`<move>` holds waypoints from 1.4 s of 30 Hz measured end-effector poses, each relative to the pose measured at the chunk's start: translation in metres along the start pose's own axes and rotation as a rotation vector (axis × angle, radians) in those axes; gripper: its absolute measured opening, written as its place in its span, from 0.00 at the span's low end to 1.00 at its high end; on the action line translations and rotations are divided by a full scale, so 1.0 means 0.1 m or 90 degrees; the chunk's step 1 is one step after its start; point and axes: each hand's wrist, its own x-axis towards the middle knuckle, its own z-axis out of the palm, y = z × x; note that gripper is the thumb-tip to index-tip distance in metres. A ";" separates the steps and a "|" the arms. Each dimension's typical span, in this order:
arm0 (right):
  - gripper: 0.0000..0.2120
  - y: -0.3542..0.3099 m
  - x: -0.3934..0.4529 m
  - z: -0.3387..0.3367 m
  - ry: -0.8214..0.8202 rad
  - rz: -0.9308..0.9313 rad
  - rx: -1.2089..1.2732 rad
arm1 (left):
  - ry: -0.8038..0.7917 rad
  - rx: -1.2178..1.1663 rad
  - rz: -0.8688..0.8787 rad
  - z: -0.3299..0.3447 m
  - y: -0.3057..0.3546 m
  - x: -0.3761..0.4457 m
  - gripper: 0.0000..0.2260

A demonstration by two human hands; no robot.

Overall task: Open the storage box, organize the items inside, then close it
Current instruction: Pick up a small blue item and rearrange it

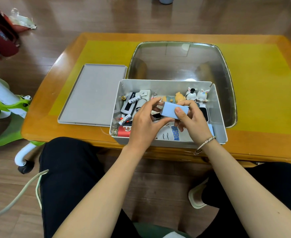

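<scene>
Storage box point(217, 134) sits open at the near edge of the bench point(69, 54), lid point(93, 93) off and lying flat just left of it, touching or nearly so. Both hands over the box's middle: left hand point(144, 124) and right hand point(193, 121) share a light-blue block point(174, 109), held just above the contents. Left grip curled, thumb under the block's near side, fingers reaching over the far end. Right grip curled too, thumb pressed on the block's top face, other fingers wrapped beneath; bracelet point(204, 144) on that wrist. Inside the box, back row: two white bunny figures point(197, 95) side by side at the right, an orange figure point(180, 98) to their left, partly hidden by the hands. Left end is a jumble: white batteries point(125, 119), a white charger w/ other small gadgets point(142, 96), a red can point(123, 131) lying on its side in the near-left corner. Printed cards point(169, 133) flat on the box floor under the hands; a dark-screened device point(204, 113) peeks out beside the right hand. Behind the box, a big clear tray point(227, 79) rests on the yellow mat point(261, 83), its near edge hidden by the box's back wall. Green-and-white chair point(9, 107) stands off the bench's left side.
</scene>
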 end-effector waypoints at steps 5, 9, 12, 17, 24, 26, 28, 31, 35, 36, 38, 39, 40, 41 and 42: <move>0.06 -0.01 0.03 0.00 0.006 0.045 0.016 | 0.020 0.005 0.042 -0.01 0.01 -0.01 0.22; 0.12 0.00 0.04 0.01 0.014 0.039 -0.011 | 0.033 0.027 0.033 -0.01 -0.01 0.00 0.20; 0.14 -0.01 0.03 0.02 0.009 0.026 -0.006 | 0.049 0.071 0.047 0.02 -0.01 -0.02 0.14; 0.12 0.00 0.01 0.01 0.021 0.020 -0.006 | 0.054 0.153 0.090 0.02 -0.01 -0.02 0.11; 0.14 -0.01 0.01 0.02 0.060 -0.010 0.013 | -0.030 0.142 0.061 0.01 0.03 0.01 0.18; 0.15 -0.03 0.00 0.02 0.066 -0.029 0.029 | -0.068 0.117 0.024 0.00 0.03 0.02 0.18; 0.17 -0.05 -0.02 0.02 0.055 -0.050 0.012 | -0.116 0.099 -0.011 0.00 0.00 0.03 0.20; 0.20 -0.05 -0.04 0.03 0.031 -0.050 0.025 | -0.152 0.075 -0.020 0.00 -0.02 0.04 0.22; 0.24 -0.06 -0.02 0.04 0.049 -0.031 0.065 | -0.086 0.057 0.017 0.00 -0.01 0.02 0.17; 0.25 -0.07 -0.01 0.04 0.053 -0.025 0.066 | -0.069 0.057 0.022 0.00 -0.02 0.02 0.16; 0.25 -0.08 -0.01 0.05 0.049 -0.016 0.062 | -0.051 0.059 0.030 -0.01 -0.03 0.01 0.16; 0.25 -0.09 -0.01 0.05 0.046 -0.011 0.068 | -0.048 0.064 0.032 -0.01 -0.03 0.01 0.16; 0.23 -0.09 -0.01 0.05 0.047 -0.003 0.085 | -0.044 0.071 0.038 -0.01 -0.02 0.00 0.16; 0.22 -0.09 -0.02 0.05 0.048 0.006 0.106 | -0.040 0.081 0.048 -0.01 -0.02 -0.01 0.16; 0.21 -0.09 -0.02 0.05 0.048 0.011 0.118 | -0.037 0.092 0.062 -0.01 -0.02 -0.02 0.17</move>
